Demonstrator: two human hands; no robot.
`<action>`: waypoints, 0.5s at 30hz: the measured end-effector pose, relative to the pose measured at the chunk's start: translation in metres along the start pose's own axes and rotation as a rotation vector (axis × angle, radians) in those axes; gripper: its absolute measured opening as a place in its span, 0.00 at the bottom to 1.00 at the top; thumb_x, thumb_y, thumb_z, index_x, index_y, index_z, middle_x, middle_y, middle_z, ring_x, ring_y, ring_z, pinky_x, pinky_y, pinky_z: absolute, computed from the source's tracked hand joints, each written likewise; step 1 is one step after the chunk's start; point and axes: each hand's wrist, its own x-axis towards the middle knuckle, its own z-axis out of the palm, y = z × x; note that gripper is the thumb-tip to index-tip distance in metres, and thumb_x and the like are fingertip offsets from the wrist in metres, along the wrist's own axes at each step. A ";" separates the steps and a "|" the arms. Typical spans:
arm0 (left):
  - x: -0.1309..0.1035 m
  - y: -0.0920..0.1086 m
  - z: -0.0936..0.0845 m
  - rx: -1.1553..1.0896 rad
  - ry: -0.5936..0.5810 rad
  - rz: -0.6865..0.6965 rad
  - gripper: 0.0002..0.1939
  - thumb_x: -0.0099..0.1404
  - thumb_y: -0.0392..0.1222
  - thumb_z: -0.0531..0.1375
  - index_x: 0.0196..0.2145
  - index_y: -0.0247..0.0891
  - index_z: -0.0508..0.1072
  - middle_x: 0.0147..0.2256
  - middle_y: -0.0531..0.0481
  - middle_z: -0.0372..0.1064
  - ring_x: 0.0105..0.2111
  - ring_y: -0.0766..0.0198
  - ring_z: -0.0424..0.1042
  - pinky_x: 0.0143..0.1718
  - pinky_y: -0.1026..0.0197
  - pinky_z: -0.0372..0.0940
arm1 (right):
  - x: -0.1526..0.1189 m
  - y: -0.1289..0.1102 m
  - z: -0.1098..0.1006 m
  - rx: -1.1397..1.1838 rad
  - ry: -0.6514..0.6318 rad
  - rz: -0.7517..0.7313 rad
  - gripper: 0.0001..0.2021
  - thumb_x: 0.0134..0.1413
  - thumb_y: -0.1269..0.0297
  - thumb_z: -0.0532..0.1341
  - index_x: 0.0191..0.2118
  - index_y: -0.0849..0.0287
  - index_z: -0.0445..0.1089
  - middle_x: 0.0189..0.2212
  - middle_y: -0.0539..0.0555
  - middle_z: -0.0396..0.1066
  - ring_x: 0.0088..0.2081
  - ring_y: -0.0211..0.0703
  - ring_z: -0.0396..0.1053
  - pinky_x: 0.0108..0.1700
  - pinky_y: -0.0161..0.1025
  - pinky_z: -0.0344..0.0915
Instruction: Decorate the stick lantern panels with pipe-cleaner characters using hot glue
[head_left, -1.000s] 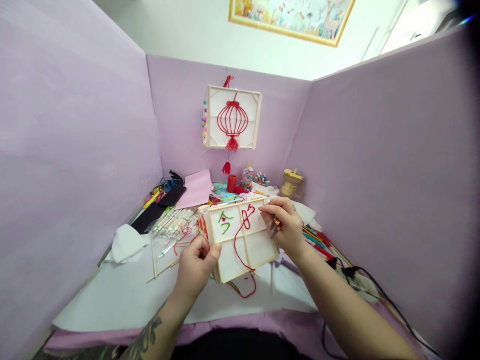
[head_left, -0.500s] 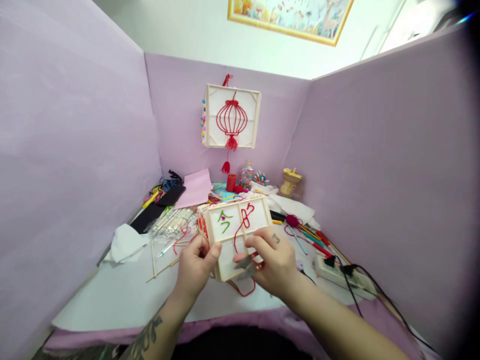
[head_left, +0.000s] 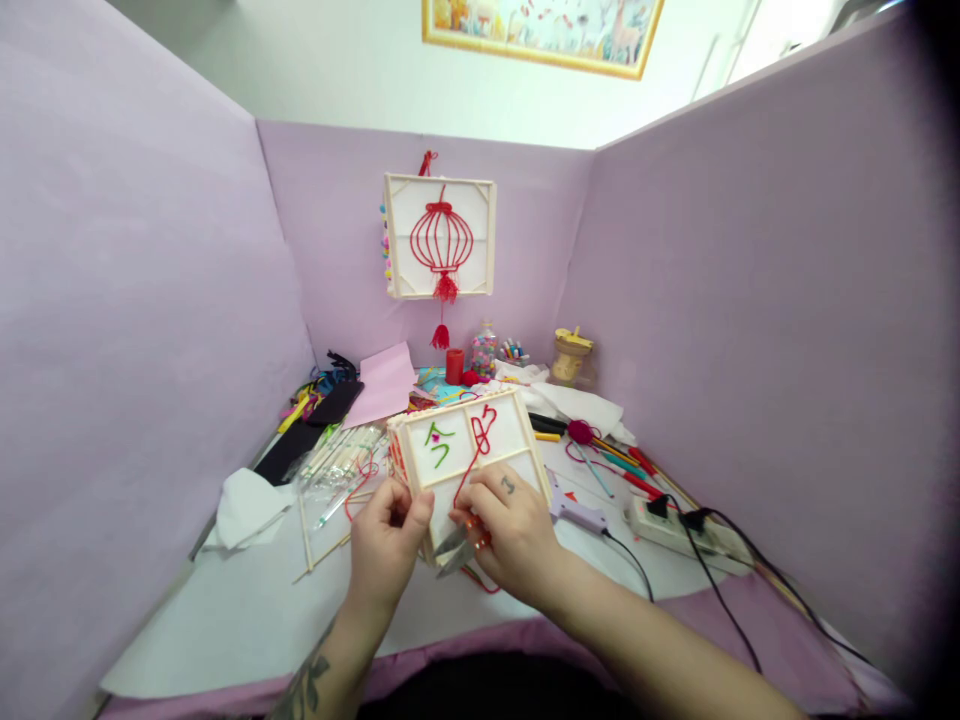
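Note:
A wooden-framed box (head_left: 517, 437) with white panels is tilted towards me above the table. Green and red strokes decorate its upper panels, and a red cord (head_left: 466, 478) runs down from the red figure. My left hand (head_left: 390, 535) grips the box's lower left edge between thumb and fingers. Over the lower panel, my right hand (head_left: 506, 525) has its fingers closed round scissors (head_left: 452, 553), whose blades point down and left. The cord's lower part meets the right fingertips; its end there is hidden.
A second framed box (head_left: 441, 238) with a red lantern design hangs behind. Sticks (head_left: 341, 455) and paper (head_left: 247, 508) lie left. A purple glue gun (head_left: 577, 512), power strip (head_left: 686, 535), pens and a yarn ball (head_left: 581, 431) are right; a jar (head_left: 484, 350) stands behind.
My right hand and the scissors have moved left across the box, uncovering the glue gun. The camera view has shifted slightly. My left hand keeps its hold on the box.

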 end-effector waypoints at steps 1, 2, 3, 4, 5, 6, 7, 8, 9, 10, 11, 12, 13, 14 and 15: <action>-0.001 -0.002 0.001 -0.007 0.032 0.017 0.18 0.61 0.52 0.58 0.22 0.40 0.58 0.18 0.59 0.54 0.18 0.70 0.57 0.21 0.66 0.56 | 0.000 0.000 0.000 0.021 0.008 -0.016 0.05 0.60 0.68 0.56 0.33 0.57 0.66 0.32 0.54 0.69 0.34 0.44 0.63 0.35 0.39 0.61; -0.001 -0.004 0.002 -0.012 0.075 0.045 0.16 0.61 0.51 0.59 0.24 0.40 0.59 0.20 0.59 0.56 0.19 0.70 0.58 0.21 0.66 0.58 | 0.001 0.001 0.000 0.037 0.016 -0.034 0.05 0.60 0.69 0.55 0.33 0.57 0.66 0.32 0.55 0.69 0.34 0.44 0.63 0.35 0.39 0.62; -0.001 -0.007 0.004 -0.011 0.124 0.089 0.14 0.60 0.50 0.60 0.27 0.40 0.61 0.23 0.58 0.59 0.21 0.69 0.60 0.22 0.66 0.59 | 0.002 0.001 0.000 0.048 0.024 -0.052 0.05 0.60 0.69 0.55 0.33 0.58 0.66 0.32 0.55 0.69 0.34 0.43 0.63 0.35 0.39 0.62; 0.000 -0.009 0.004 -0.002 0.178 0.152 0.12 0.60 0.48 0.61 0.31 0.39 0.62 0.27 0.56 0.62 0.24 0.68 0.63 0.24 0.66 0.62 | 0.003 0.001 -0.001 0.055 0.030 -0.070 0.05 0.60 0.69 0.55 0.33 0.58 0.66 0.31 0.55 0.69 0.34 0.43 0.63 0.35 0.39 0.62; 0.001 -0.010 0.005 0.014 0.230 0.235 0.12 0.60 0.46 0.62 0.35 0.39 0.63 0.32 0.53 0.64 0.29 0.66 0.66 0.28 0.64 0.64 | 0.003 0.001 -0.001 0.060 0.034 -0.083 0.05 0.60 0.69 0.55 0.33 0.58 0.66 0.31 0.55 0.69 0.33 0.43 0.63 0.35 0.39 0.62; 0.003 -0.010 0.005 0.037 0.266 0.326 0.12 0.60 0.45 0.62 0.38 0.39 0.64 0.36 0.51 0.65 0.35 0.64 0.68 0.34 0.62 0.67 | 0.004 0.002 -0.002 0.063 0.037 -0.093 0.05 0.60 0.70 0.56 0.33 0.58 0.66 0.31 0.55 0.69 0.33 0.43 0.62 0.35 0.39 0.62; 0.005 -0.008 0.005 0.066 0.282 0.414 0.12 0.60 0.43 0.62 0.41 0.39 0.65 0.40 0.48 0.66 0.41 0.62 0.69 0.40 0.58 0.67 | 0.005 0.002 -0.003 0.065 0.038 -0.097 0.05 0.60 0.70 0.56 0.33 0.58 0.66 0.31 0.55 0.69 0.33 0.43 0.62 0.35 0.39 0.62; 0.007 -0.006 0.004 0.094 0.276 0.490 0.12 0.61 0.41 0.61 0.42 0.40 0.66 0.43 0.47 0.65 0.46 0.60 0.68 0.46 0.55 0.66 | 0.005 0.003 -0.003 0.069 0.038 -0.101 0.05 0.60 0.70 0.56 0.33 0.58 0.65 0.31 0.55 0.69 0.33 0.43 0.62 0.35 0.39 0.62; 0.009 -0.002 0.003 0.122 0.251 0.549 0.11 0.63 0.39 0.60 0.44 0.40 0.67 0.46 0.46 0.65 0.49 0.58 0.67 0.51 0.52 0.65 | 0.006 0.003 -0.003 0.072 0.039 -0.103 0.04 0.60 0.70 0.56 0.33 0.58 0.65 0.31 0.55 0.70 0.33 0.43 0.62 0.35 0.39 0.62; 0.011 0.001 0.002 0.145 0.212 0.595 0.10 0.64 0.38 0.58 0.45 0.41 0.68 0.47 0.46 0.66 0.51 0.58 0.67 0.53 0.49 0.63 | 0.006 0.004 -0.002 0.076 0.037 -0.106 0.04 0.60 0.70 0.55 0.33 0.58 0.65 0.31 0.55 0.70 0.33 0.43 0.62 0.35 0.39 0.63; 0.013 0.005 0.001 0.161 0.167 0.629 0.10 0.66 0.38 0.57 0.45 0.42 0.69 0.49 0.46 0.66 0.52 0.57 0.66 0.55 0.48 0.62 | 0.006 0.005 -0.001 0.080 0.035 -0.110 0.04 0.60 0.70 0.55 0.34 0.58 0.65 0.32 0.55 0.70 0.33 0.43 0.63 0.36 0.40 0.63; 0.015 0.008 0.001 0.169 0.123 0.656 0.10 0.67 0.39 0.55 0.46 0.42 0.70 0.50 0.46 0.66 0.54 0.56 0.65 0.56 0.47 0.62 | 0.006 0.006 0.000 0.084 0.032 -0.115 0.03 0.60 0.70 0.56 0.34 0.58 0.65 0.32 0.55 0.70 0.34 0.43 0.63 0.36 0.40 0.63; 0.016 0.010 0.001 0.167 0.082 0.681 0.10 0.69 0.40 0.53 0.46 0.42 0.70 0.51 0.45 0.66 0.56 0.55 0.64 0.57 0.46 0.61 | 0.006 0.007 0.001 0.088 0.032 -0.120 0.03 0.60 0.70 0.56 0.34 0.58 0.65 0.33 0.55 0.71 0.34 0.43 0.63 0.37 0.41 0.63; 0.017 0.011 0.001 0.161 0.044 0.703 0.12 0.71 0.43 0.51 0.47 0.42 0.70 0.52 0.44 0.66 0.59 0.53 0.61 0.58 0.45 0.60 | 0.006 0.008 0.002 0.092 0.031 -0.123 0.03 0.59 0.70 0.56 0.34 0.58 0.65 0.33 0.55 0.71 0.34 0.43 0.63 0.37 0.41 0.63; 0.017 0.011 0.001 0.158 0.006 0.721 0.15 0.72 0.46 0.48 0.48 0.42 0.70 0.53 0.43 0.65 0.61 0.52 0.59 0.59 0.43 0.59 | 0.006 0.009 0.003 0.097 0.032 -0.123 0.03 0.59 0.70 0.56 0.34 0.57 0.65 0.33 0.55 0.71 0.34 0.43 0.63 0.37 0.41 0.63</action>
